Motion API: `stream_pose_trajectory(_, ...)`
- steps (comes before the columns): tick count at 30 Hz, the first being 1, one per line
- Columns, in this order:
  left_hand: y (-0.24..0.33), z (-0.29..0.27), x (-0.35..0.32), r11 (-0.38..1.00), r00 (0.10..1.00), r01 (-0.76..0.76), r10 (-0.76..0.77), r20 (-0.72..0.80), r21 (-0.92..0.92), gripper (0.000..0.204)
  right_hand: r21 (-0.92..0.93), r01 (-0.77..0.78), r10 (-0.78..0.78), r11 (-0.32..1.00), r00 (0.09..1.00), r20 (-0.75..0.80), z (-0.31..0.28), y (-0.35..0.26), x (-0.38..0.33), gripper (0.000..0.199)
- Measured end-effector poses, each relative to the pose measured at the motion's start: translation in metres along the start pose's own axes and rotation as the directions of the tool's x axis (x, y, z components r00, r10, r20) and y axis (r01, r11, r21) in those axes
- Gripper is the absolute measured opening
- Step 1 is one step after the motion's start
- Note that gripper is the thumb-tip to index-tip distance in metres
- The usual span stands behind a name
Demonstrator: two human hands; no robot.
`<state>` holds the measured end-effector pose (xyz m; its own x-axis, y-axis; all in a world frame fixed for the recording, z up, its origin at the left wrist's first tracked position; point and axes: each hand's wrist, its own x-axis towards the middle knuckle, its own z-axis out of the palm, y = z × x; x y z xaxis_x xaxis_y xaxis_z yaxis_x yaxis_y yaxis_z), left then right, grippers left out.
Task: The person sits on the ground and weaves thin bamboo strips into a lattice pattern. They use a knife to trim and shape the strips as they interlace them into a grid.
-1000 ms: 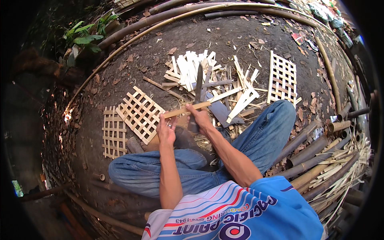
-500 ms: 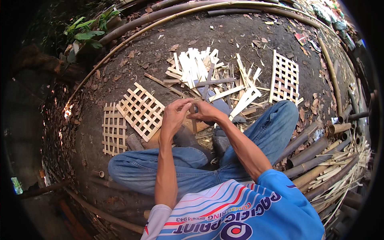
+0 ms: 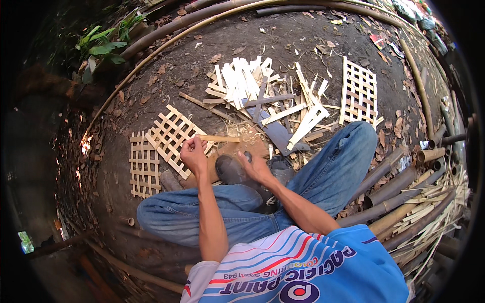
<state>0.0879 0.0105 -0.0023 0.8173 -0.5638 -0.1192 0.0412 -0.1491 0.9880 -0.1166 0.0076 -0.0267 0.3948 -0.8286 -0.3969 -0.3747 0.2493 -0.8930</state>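
Observation:
Pinched in my left hand (image 3: 194, 154) is a narrow bamboo strip (image 3: 220, 138), which points rightward over the ground in front of my shoes. My right hand (image 3: 256, 167) is low between my knees, just right of the dark shoe (image 3: 231, 169). Its fingers are curled round a small dark thing whose kind I cannot make out. Close behind the left hand lies a woven bamboo lattice (image 3: 176, 136), partly over a second lattice (image 3: 144, 166). Ahead of both hands, pale bamboo strips (image 3: 245, 83) are heaped beside more loose strips (image 3: 309, 118).
A third lattice (image 3: 358, 91) lies beyond my right knee. A blue-grey flat piece (image 3: 275, 132) sits under the loose strips. Bamboo poles (image 3: 391, 187) and a bundle of thin strips (image 3: 429, 212) lie at the right. A long curved pole (image 3: 166, 45) bounds the far side.
My hands, close together before, have moved apart. The left went left and slightly down with the strip, now seen lengthwise; the right dropped toward the shoes.

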Motion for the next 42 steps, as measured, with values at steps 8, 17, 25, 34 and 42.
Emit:
stream_pose_trajectory(8,-0.002,-0.009,-0.009,0.998,0.988,0.011,-0.021,0.154,0.07,0.023,0.234,-0.045,-0.008,0.971,0.975,0.223,0.025,-0.047,-0.014,0.053)
stream_pose_trajectory(17,0.007,-0.006,-0.014,0.944,0.973,-0.199,0.158,0.168,0.263,0.024,0.093,0.212,-0.22,0.973,0.972,0.077,0.034,-0.015,-0.001,0.053)
stream_pose_trajectory(25,0.004,-0.005,-0.009,0.933,0.968,-0.22,0.173,0.181,0.285,0.028,0.034,0.244,-0.245,0.969,0.969,0.018,0.03,-0.016,-0.004,0.056)
stream_pose_trajectory(34,-0.002,-0.006,-0.01,0.946,0.969,-0.217,0.178,0.171,0.239,0.028,-0.049,0.351,-0.353,0.935,0.935,-0.033,0.036,-0.012,-0.016,0.056)
stream_pose_trajectory(42,-0.005,-0.005,-0.008,0.966,0.976,-0.185,0.158,0.153,0.18,0.028,-0.06,0.411,-0.414,0.91,0.908,-0.061,0.041,-0.004,-0.018,0.057)
